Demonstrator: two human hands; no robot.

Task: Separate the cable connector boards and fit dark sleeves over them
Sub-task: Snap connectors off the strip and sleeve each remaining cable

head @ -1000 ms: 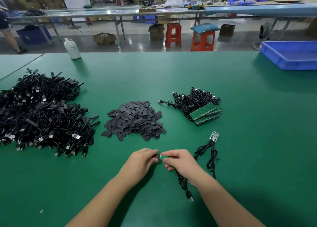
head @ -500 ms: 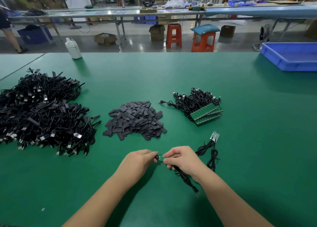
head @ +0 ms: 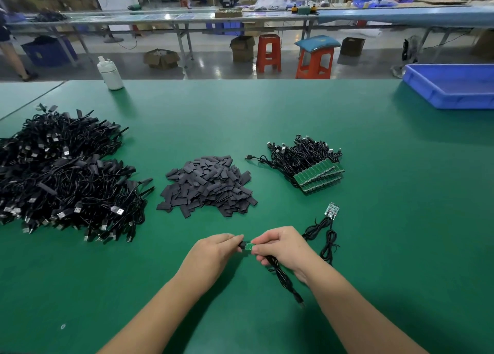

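My right hand point(head: 280, 248) pinches a small green connector board point(head: 249, 246) whose black cable point(head: 284, 279) hangs below my palm. My left hand point(head: 212, 255) pinches a dark sleeve point(head: 242, 245) against the board's left end; most of the sleeve is hidden by my fingers. A pile of loose dark sleeves point(head: 207, 185) lies just beyond my hands. To its right sits a bundle of cables with joined green boards point(head: 316, 176). Two more cables with bare boards point(head: 331, 210) lie right of my right hand.
A large heap of black finished cables point(head: 61, 174) covers the left of the green table point(head: 267, 113). A white bottle point(head: 110, 73) stands at the far left edge, a blue tray point(head: 451, 86) at the far right. Stools and benches stand beyond the table.
Both hands have lifted slightly and stayed together at the board. The cable's free end has swung up off the table under my right hand.
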